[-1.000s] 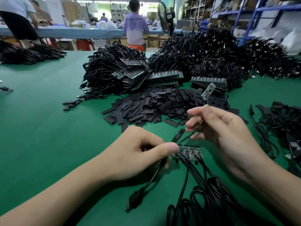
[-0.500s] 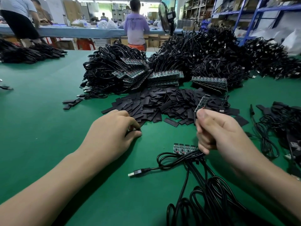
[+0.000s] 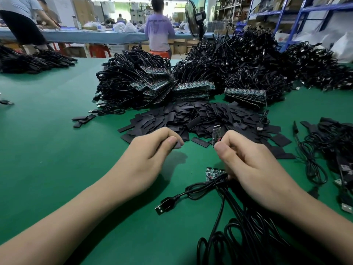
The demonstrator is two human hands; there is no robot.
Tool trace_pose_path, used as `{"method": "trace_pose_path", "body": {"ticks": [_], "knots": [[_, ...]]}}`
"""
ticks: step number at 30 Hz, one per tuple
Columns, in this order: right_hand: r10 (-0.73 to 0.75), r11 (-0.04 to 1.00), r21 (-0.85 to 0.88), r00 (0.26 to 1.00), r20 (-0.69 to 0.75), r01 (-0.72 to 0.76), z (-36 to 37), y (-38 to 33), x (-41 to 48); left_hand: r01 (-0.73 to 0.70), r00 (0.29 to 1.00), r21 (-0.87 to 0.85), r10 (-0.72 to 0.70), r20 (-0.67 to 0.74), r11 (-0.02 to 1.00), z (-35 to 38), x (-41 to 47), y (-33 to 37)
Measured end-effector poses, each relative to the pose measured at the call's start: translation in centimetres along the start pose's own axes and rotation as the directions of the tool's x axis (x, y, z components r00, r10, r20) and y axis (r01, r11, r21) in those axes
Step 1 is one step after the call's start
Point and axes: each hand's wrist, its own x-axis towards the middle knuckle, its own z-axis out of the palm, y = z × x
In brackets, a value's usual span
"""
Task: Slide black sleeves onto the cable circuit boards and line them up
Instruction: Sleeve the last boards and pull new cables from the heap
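Though half behind the right hand (image 3: 254, 165), circuit board (image 3: 217, 135) upright.

The surface (image 3: 57, 150) is a matt green, cloth-like mat with a few pale specks. The sleeves (image 3: 191, 115) are flat and matt black, like thin soft plastic. The cables (image 3: 238, 236) have smooth black plastic jackets with a slight sheen. The plug (image 3: 164, 206) is moulded black plastic with a dull metal tip. The boards (image 3: 214, 172) look dark and hard. The rack (image 3: 286, 16) is blue painted metal, and the bags (image 3: 343, 44) are thin whitish plastic.
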Motion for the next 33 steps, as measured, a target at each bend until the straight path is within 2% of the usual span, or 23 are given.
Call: {"method": "trace_pose_path", "body": {"ticks": [5, 9, 13, 19, 25, 33], "knots": [[0.007, 0.997, 0.073, 1.000, 0.002, -0.008, -0.4, 0.0, -0.1, -0.022, 0.989, -0.060, 0.030, 0.143, 0.998, 0.8, -0.7, 0.3], [-0.012, 0.992, 0.128, 1.000, -0.007, 0.013, -0.2, 0.1, 0.0, -0.046, 0.987, -0.122, 0.064, 0.149, 0.991, 0.8, -0.9, 0.8], [0.006, 0.967, 0.255, 0.999, 0.039, -0.016, -0.3, 0.1, 0.1, -0.126, 0.973, -0.143, 0.150, 0.175, 0.982, 0.9, -1.1, 1.4], [-0.038, 0.922, 0.386, 0.988, 0.148, -0.022, -0.4, -0.2, 0.1, -0.275, 0.954, -0.093, 0.283, 0.102, 0.957, 1.2, -1.2, 2.2], [0.008, 0.906, 0.415, 0.985, 0.170, -0.079, -0.8, -0.4, 0.3, -0.230, 0.973, -0.129, 0.226, -0.046, 0.965, 0.9, -0.8, 1.9], [-0.043, 0.904, 0.425, 0.976, 0.215, -0.054, -1.1, -0.5, 0.1, -0.109, 0.994, -0.288, 0.109, -0.016, 0.951, 0.9, -0.6, 1.4]]}}
